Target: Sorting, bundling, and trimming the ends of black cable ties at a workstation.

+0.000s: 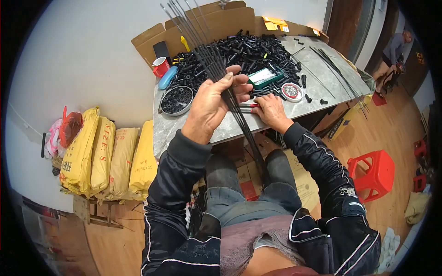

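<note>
My left hand holds a bundle of long thin black rods under its thumb, its other fingers partly spread. The rods slant from above the table down between my knees. My right hand rests at the table's front edge, its fingers closed on a red-handled tool that looks like pliers, mostly hidden. Just beyond the hands lies a big heap of small black tubular parts. A round tin of black rings sits left of my left hand. Near my right hand are a small tub of metal bits and a green box.
More thin rods overhang the right end of the grey table. Cardboard walls its back; a red mug and blue case stand left. Yellow sacks line the wall. A red stool and another person are right.
</note>
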Demonstrator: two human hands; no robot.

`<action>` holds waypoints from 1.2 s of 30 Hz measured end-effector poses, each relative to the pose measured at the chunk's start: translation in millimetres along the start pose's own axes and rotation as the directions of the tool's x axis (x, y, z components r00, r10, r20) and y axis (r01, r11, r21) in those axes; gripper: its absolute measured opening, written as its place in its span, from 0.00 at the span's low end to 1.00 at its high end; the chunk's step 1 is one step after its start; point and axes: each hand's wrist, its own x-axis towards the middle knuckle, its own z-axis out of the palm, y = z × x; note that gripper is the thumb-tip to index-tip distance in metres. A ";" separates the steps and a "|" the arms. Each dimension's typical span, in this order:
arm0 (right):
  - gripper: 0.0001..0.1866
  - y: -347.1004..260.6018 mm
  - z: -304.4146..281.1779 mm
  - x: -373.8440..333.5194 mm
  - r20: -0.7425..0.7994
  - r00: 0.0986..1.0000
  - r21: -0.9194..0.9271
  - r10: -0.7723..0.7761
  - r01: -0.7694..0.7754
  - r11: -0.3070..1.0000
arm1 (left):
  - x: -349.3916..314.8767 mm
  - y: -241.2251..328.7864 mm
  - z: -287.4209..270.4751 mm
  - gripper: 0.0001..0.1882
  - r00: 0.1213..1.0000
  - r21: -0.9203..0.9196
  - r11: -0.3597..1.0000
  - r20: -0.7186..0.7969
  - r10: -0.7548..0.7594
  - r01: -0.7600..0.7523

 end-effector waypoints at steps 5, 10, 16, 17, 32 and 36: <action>0.17 3.4 -3.3 -10.3 -0.023 0.988 -0.046 -0.151 0.150 0.988 | -29.1 3.5 -4.7 0.18 1.000 -0.008 1.000 0.004 -0.007 0.007; 0.15 21.9 -12.9 -17.9 -0.007 0.998 -0.139 -0.068 0.066 0.988 | -51.5 9.5 -25.3 0.21 0.994 0.036 0.998 0.094 -0.054 0.051; 0.23 23.9 -33.1 -1.9 -0.078 0.997 -0.132 0.000 -0.011 0.991 | -65.7 4.3 -10.5 0.18 0.998 0.182 0.981 0.005 -0.065 0.063; 0.28 12.1 -41.5 5.6 -0.047 0.998 0.072 -0.050 0.053 0.996 | -65.2 2.6 -9.6 0.18 0.998 0.186 0.980 0.006 -0.070 0.068; 0.18 -45.2 -16.0 84.3 0.060 0.883 0.428 -0.465 0.398 0.811 | -70.4 -6.3 -15.5 0.14 0.939 0.201 0.975 0.307 -0.157 0.097; 0.35 -2.5 6.3 139.7 0.070 0.928 -0.139 -0.365 0.371 0.918 | -11.0 -77.3 -58.8 0.16 0.977 0.192 0.979 0.185 -0.107 0.071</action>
